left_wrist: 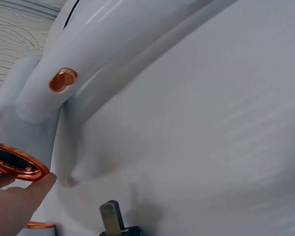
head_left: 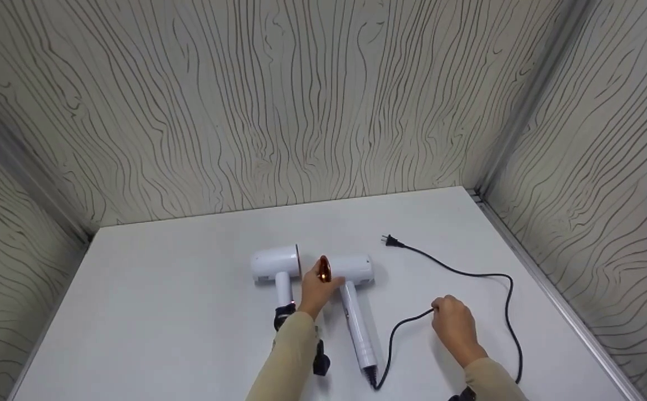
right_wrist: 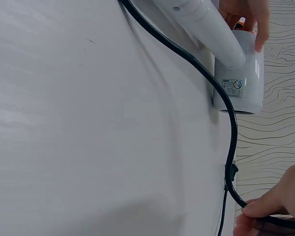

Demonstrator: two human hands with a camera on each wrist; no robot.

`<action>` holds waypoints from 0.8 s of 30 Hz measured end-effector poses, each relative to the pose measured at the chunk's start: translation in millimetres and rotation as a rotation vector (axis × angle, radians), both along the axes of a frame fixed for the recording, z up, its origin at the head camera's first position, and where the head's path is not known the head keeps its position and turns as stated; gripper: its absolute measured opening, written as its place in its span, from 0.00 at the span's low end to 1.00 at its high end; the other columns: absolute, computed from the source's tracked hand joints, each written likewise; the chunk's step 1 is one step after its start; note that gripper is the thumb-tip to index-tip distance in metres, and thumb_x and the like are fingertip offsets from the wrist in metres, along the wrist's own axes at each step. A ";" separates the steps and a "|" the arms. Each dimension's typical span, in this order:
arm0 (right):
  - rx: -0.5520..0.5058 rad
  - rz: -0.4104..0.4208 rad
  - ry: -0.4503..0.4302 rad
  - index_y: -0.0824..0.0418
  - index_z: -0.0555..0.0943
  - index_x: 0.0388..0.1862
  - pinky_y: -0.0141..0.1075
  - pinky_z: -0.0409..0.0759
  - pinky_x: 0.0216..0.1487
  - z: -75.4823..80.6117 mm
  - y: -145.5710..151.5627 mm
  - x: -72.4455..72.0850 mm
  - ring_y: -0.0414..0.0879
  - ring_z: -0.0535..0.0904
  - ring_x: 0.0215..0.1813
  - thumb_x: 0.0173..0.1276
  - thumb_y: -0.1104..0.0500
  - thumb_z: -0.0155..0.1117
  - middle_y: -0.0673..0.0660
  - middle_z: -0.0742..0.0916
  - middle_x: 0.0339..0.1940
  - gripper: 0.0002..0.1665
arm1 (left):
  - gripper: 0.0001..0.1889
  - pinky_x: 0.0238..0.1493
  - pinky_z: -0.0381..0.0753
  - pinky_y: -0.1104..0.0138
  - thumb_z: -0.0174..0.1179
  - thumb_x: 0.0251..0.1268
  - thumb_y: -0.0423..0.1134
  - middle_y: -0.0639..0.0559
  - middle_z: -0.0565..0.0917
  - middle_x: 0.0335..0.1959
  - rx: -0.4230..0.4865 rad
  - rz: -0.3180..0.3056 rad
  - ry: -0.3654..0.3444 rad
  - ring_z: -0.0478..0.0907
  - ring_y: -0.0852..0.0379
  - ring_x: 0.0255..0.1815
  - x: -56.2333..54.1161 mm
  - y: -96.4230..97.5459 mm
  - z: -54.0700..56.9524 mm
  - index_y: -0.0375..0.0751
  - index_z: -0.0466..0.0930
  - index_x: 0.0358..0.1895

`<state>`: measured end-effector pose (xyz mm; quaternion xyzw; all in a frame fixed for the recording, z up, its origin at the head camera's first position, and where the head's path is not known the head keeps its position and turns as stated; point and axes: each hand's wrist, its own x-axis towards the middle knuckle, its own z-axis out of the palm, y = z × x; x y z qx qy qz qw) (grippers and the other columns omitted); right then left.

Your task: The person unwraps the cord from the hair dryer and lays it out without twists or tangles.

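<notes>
My left hand point(head_left: 316, 292) grips the hair dryer point(head_left: 355, 312) by its far head point(head_left: 359, 268), its handle point(head_left: 360, 331) running near and slightly right between my hands, my right hand point(head_left: 456, 323) pinching the cord point(head_left: 412, 319).

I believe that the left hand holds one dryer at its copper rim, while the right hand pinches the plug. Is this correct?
Not quite: the right hand pinches the cord; the plug lies apart on the table, as the head view shows. The rest stands.

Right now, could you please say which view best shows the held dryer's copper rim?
The left wrist view: most of the copper rim shows, around dark mesh. Head shows it obliquely; right wrist, only a sliver.
</notes>
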<state>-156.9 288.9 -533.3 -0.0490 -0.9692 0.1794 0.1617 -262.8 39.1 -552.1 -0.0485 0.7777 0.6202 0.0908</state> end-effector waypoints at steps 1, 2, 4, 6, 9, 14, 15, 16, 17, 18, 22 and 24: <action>-0.001 -0.001 0.002 0.74 0.84 0.29 0.45 0.84 0.34 0.1 0.1 0.1 0.60 0.84 0.33 0.55 0.77 0.62 0.67 0.85 0.26 0.05 | 0.42 0.72 0.67 0.49 0.66 0.58 0.41 0.30 0.65 0.71 -0.008 -0.004 0.000 0.64 0.35 0.72 0.2 0.7 -0.7 0.31 0.55 0.73; -0.001 -0.004 0.001 0.74 0.84 0.29 0.45 0.84 0.34 0.0 0.1 0.2 0.60 0.84 0.33 0.55 0.77 0.62 0.66 0.85 0.26 0.05 | 0.42 0.72 0.67 0.49 0.67 0.58 0.39 0.30 0.65 0.71 -0.015 -0.007 0.007 0.64 0.35 0.72 0.4 1.3 -1.5 0.31 0.55 0.73; -0.002 -0.004 -0.001 0.74 0.84 0.30 0.45 0.84 0.34 0.0 -0.3 0.4 0.60 0.84 0.34 0.55 0.77 0.62 0.66 0.85 0.27 0.05 | 0.42 0.72 0.67 0.49 0.66 0.58 0.38 0.29 0.65 0.70 -0.025 -0.014 0.022 0.64 0.35 0.72 1.1 2.9 -2.3 0.31 0.55 0.73; -0.002 -0.002 -0.005 0.74 0.84 0.30 0.44 0.85 0.35 -0.2 -0.9 0.5 0.60 0.85 0.34 0.55 0.77 0.62 0.66 0.85 0.27 0.05 | 0.41 0.73 0.65 0.48 0.65 0.59 0.38 0.30 0.65 0.71 -0.027 -0.020 0.029 0.62 0.35 0.73 2.0 4.5 -2.8 0.31 0.55 0.73; -0.003 -0.006 -0.017 0.74 0.84 0.31 0.44 0.85 0.36 -0.5 -1.4 0.6 0.60 0.85 0.35 0.56 0.76 0.61 0.66 0.85 0.27 0.06 | 0.40 0.74 0.62 0.48 0.64 0.61 0.38 0.31 0.63 0.72 -0.029 -0.035 0.034 0.61 0.35 0.74 3.0 7.9 -4.0 0.32 0.54 0.73; -0.011 -0.023 -0.043 0.74 0.84 0.32 0.45 0.85 0.38 -0.9 -0.2 1.6 0.59 0.84 0.36 0.57 0.76 0.61 0.65 0.85 0.28 0.06 | 0.38 0.75 0.60 0.47 0.61 0.64 0.38 0.31 0.62 0.73 -0.022 -0.046 0.041 0.58 0.35 0.75 5.0 15.0 -4.7 0.32 0.53 0.74; -0.012 -0.026 -0.045 0.74 0.84 0.32 0.45 0.85 0.38 -1.0 0.1 1.8 0.59 0.84 0.36 0.57 0.76 0.61 0.65 0.85 0.28 0.06 | 0.38 0.75 0.60 0.47 0.60 0.65 0.38 0.30 0.61 0.73 -0.018 -0.044 0.036 0.58 0.35 0.75 5.2 16.6 -4.7 0.32 0.53 0.74; -0.013 -0.027 -0.043 0.74 0.84 0.32 0.45 0.85 0.38 -1.0 0.3 2.0 0.59 0.84 0.36 0.56 0.76 0.61 0.65 0.85 0.28 0.06 | 0.38 0.75 0.60 0.47 0.60 0.66 0.38 0.30 0.61 0.73 -0.016 -0.042 0.033 0.58 0.35 0.75 5.3 18.1 -4.7 0.33 0.52 0.74; -0.012 -0.028 -0.037 0.74 0.84 0.32 0.45 0.85 0.38 -1.2 0.7 1.8 0.59 0.84 0.36 0.56 0.76 0.61 0.65 0.85 0.28 0.06 | 0.37 0.75 0.60 0.47 0.59 0.66 0.38 0.30 0.61 0.73 -0.014 -0.043 0.026 0.58 0.35 0.75 5.4 19.4 -4.8 0.33 0.52 0.74; -0.012 -0.029 -0.028 0.74 0.84 0.31 0.45 0.85 0.37 -1.3 0.8 1.5 0.59 0.85 0.35 0.56 0.76 0.61 0.65 0.85 0.28 0.06 | 0.37 0.75 0.60 0.47 0.59 0.66 0.38 0.30 0.61 0.73 -0.014 -0.042 0.021 0.58 0.35 0.75 5.3 20.7 -4.9 0.34 0.52 0.75; -0.015 -0.023 0.029 0.74 0.84 0.32 0.45 0.84 0.35 -2.0 1.8 -1.9 0.59 0.85 0.34 0.55 0.77 0.62 0.66 0.86 0.27 0.06 | 0.36 0.75 0.61 0.48 0.58 0.67 0.37 0.31 0.62 0.73 -0.017 -0.025 0.029 0.58 0.36 0.75 4.6 24.7 -3.8 0.34 0.52 0.75; -0.017 -0.027 0.061 0.75 0.84 0.33 0.45 0.84 0.34 -2.7 3.2 -4.9 0.58 0.85 0.33 0.55 0.76 0.63 0.67 0.86 0.27 0.06 | 0.36 0.74 0.63 0.48 0.58 0.66 0.36 0.30 0.64 0.71 -0.026 -0.004 0.055 0.60 0.36 0.74 4.1 26.3 -3.0 0.32 0.54 0.74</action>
